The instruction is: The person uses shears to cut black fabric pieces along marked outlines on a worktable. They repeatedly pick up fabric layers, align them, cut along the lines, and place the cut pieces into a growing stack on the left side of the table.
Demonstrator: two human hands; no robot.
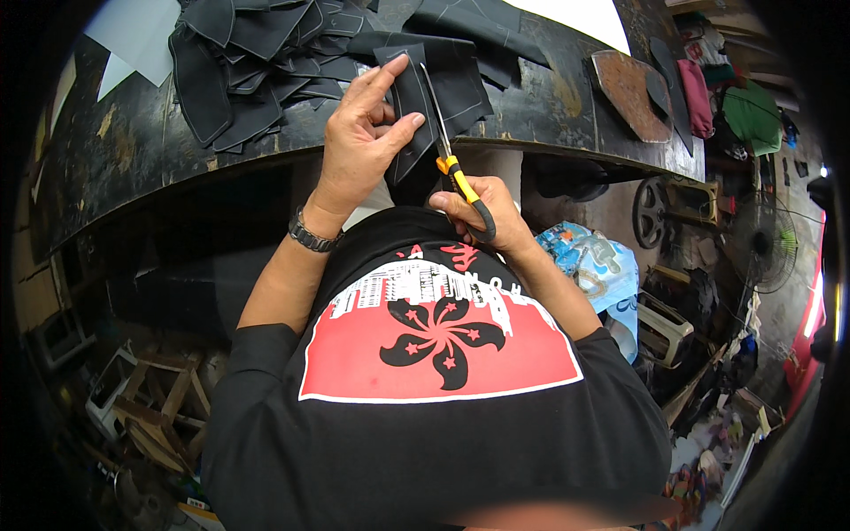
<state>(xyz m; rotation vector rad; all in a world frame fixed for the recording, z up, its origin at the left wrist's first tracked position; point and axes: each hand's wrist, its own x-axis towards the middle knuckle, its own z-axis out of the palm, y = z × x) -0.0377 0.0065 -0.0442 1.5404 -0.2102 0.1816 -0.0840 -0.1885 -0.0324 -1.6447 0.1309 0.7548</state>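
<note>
My left hand (361, 133) holds a narrow piece of black sheet material (410, 93) at the table's near edge, its index finger and thumb reaching along the piece. Pale outlines are marked on the black material. In my right hand (496, 205) is a pair of scissors (459, 180) with yellow and black handles. The blades point away from me and lie along the right side of the narrow piece; I cannot tell how far apart they are. Beyond them lies a larger marked black sheet (456, 97).
A heap of cut black pieces (257, 62) lies at the back left of the dark worn table (115, 164). To the right rests a brown board (629, 96). White sheets (133, 35) sit at the far left. Below right are a blue patterned cloth (591, 264) and a fan (763, 243).
</note>
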